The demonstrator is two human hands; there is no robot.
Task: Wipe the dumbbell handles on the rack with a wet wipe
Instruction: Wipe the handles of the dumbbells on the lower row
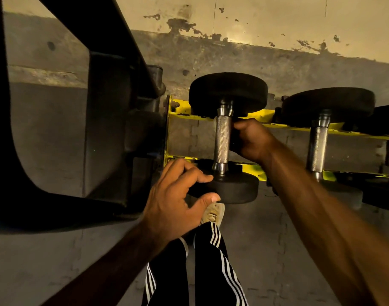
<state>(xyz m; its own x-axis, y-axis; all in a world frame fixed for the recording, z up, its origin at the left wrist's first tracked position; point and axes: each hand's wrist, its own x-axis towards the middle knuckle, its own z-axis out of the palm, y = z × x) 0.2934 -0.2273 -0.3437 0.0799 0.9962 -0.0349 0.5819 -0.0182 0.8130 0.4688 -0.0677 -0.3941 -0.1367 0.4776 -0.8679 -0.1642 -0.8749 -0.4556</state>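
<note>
A black dumbbell lies across the yellow rack (181, 114), and its knurled steel handle (222, 141) points away from me. My right hand (254, 141) comes in from the right. Its thumb lies against the handle's upper part, and its fingers curl under the handle, out of sight. Something dark sits under those fingers, and no wipe shows plainly. My left hand (178, 202) curls its thumb and fingers round the left edge of the dumbbell's near head (235, 188). A second dumbbell (317, 146) rests on the rack to the right.
A large black machine frame (107, 129) stands close on the left of the rack. A stained wall (277, 23) runs behind it. My striped trouser legs and a pale shoe (213, 214) stand on the grey tiled floor (266, 250) below the dumbbell.
</note>
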